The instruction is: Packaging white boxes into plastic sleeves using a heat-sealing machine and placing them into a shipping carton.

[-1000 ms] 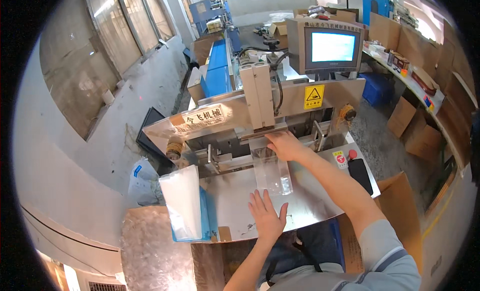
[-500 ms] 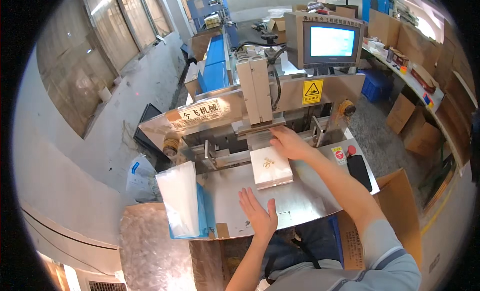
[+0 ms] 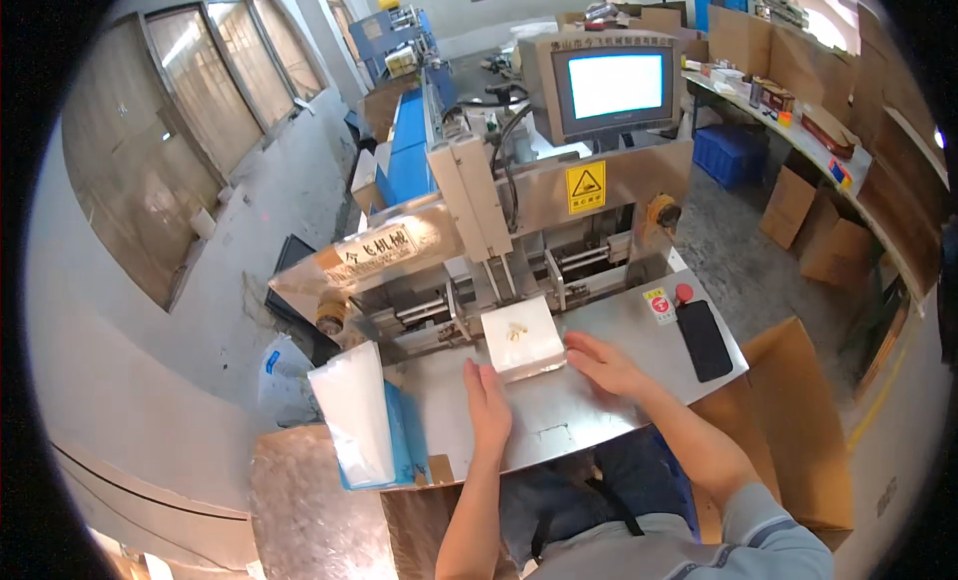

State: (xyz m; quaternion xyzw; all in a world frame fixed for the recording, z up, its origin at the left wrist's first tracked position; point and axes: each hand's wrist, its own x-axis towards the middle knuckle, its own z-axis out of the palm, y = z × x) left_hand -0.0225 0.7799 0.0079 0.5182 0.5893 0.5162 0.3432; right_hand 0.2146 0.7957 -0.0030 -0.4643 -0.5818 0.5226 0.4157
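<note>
A square white stack [image 3: 523, 342] with a small gold print on top, perhaps folded napkins, lies on the steel table of a machine. Its far edge sits by the gap between two upright metal guide plates. My left hand [image 3: 486, 398] is beside its front left corner, fingers stretched out and nothing in them. At the front right corner is my right hand [image 3: 605, 366], fingers extended, its tips close to or touching the stack's side. Above and behind the stack stands the machine's upright metal column [image 3: 469, 199].
White plastic sleeves [image 3: 351, 410] lie on a blue holder at the table's left. A black phone [image 3: 705, 342] and red button [image 3: 684, 293] are at the right. A monitor [image 3: 617, 86] stands behind the machine; an open cardboard box [image 3: 788, 420] is at the right.
My right hand has come back from the stack's far end to its near right side. My left hand is closer to the stack. The guide plates have moved inward towards each other.
</note>
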